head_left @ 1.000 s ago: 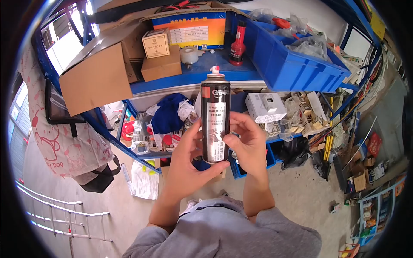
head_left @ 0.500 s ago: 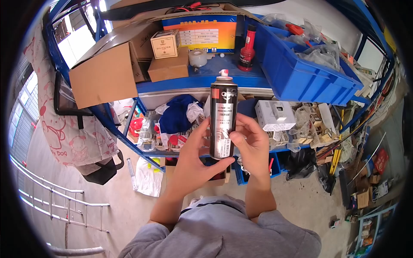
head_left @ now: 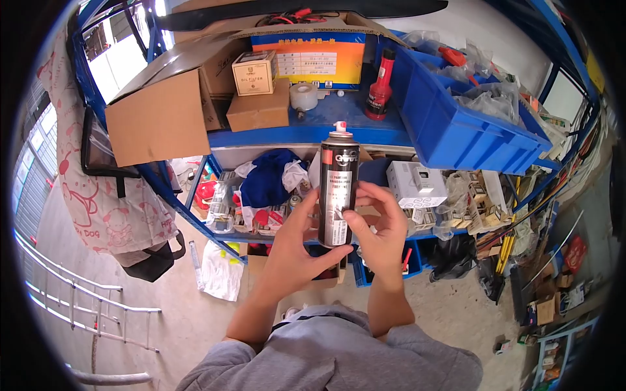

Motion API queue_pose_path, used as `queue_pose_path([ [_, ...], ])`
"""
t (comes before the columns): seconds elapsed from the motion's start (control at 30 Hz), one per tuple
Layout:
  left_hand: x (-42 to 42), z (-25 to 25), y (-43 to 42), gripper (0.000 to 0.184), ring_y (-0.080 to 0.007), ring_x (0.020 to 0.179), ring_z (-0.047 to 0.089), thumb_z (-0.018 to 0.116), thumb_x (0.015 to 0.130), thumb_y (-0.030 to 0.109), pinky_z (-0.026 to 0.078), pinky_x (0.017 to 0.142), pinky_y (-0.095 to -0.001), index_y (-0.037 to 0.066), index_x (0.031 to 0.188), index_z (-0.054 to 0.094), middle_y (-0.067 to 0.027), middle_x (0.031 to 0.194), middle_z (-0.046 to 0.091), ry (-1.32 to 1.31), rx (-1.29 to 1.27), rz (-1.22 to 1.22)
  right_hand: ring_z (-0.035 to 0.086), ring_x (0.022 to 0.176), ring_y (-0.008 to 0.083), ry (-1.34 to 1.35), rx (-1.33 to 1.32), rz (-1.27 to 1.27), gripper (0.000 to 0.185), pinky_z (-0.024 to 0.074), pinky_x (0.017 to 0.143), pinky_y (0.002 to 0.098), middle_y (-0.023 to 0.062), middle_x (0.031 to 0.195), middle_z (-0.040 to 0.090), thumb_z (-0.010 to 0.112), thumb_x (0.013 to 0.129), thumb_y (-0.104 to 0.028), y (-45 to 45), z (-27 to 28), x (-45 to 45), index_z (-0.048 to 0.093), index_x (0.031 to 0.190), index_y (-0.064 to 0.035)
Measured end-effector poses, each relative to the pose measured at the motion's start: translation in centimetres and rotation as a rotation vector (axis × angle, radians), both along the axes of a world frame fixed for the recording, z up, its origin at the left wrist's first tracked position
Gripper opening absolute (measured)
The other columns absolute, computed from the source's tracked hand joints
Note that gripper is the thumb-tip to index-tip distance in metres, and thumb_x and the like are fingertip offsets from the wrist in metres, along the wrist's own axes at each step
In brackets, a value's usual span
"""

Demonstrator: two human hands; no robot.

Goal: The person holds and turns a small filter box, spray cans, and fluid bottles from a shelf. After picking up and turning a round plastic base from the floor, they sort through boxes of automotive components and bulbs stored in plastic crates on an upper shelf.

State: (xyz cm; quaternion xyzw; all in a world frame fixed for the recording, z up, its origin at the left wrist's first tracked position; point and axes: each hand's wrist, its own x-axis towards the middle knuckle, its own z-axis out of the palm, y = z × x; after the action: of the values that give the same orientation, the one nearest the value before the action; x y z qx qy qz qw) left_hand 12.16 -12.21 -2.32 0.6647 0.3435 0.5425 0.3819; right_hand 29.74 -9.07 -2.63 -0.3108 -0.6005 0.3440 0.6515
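Note:
A black spray paint can with a red-and-white nozzle stands nearly upright between my two hands, its printed label towards me. My left hand cups the can from the left and below, thumb along its bottom edge. From the right, my right hand is closed on the can, its thumb pressed against the label and the fingers partly behind. Beyond the can is the blue shelf, with a red bottle standing on it to the right.
A brown carton, an oil filter box and a tape roll occupy the upper shelf. A blue bin with plastic bags juts out at right. Below lie blue cloth and a white box. Metal rails stand at left.
The view has shifted slightly, so the shelf and its contents sit a little lower. Both hands keep hold of the can, and my right thumb has moved slightly left across the label.

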Motion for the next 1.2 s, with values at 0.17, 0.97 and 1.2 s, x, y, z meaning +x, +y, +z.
queue_pose_path([
  [0.17, 0.9, -0.1, 0.3, 0.100, -0.0310, 0.121, 0.067, 0.093, 0.079, 0.015, 0.057, 0.099, -0.0432, 0.001, 0.162, 0.039, -0.0185, 0.140, 0.059, 0.116, 0.075, 0.117, 0.071, 0.104, 0.0200, -0.053, 0.004, -0.106, 0.053, 0.0653, 0.083, 0.0337, 0.0131, 0.126, 0.066, 0.087, 0.087, -0.007, -1.5, 1.3, 0.0, 0.065, 0.135, 0.0012],
  [0.97, 2.1, -0.3, -2.4, 0.077, -0.0295, 0.106, 0.062, 0.100, 0.067, 0.021, 0.054, 0.086, -0.0399, 0.006, 0.133, 0.064, -0.0158, 0.123, 0.059, 0.170, 0.572, 0.296, 0.074, 0.091, 0.0314, 0.576, -0.360, 0.657, 0.081, 0.0658, 0.071, 0.0420, 0.0266, 0.112, 0.068, 0.066, 0.088, -0.053, 1.0, -1.2, 0.5, 0.051, 0.142, 0.0062],
  [1.2, 2.2, 0.9, -3.1, 0.083, -0.0237, 0.100, 0.064, 0.102, 0.068, 0.026, 0.056, 0.079, -0.0357, 0.003, 0.137, 0.061, -0.0141, 0.120, 0.059, 0.228, 0.582, 0.300, 0.065, 0.067, 0.0237, 0.642, -0.407, 0.802, 0.080, 0.0583, 0.047, 0.0327, 0.0171, 0.089, 0.061, 0.053, 0.095, -0.062, 0.1, -1.3, -0.2, 0.051, 0.141, 0.0042],
])
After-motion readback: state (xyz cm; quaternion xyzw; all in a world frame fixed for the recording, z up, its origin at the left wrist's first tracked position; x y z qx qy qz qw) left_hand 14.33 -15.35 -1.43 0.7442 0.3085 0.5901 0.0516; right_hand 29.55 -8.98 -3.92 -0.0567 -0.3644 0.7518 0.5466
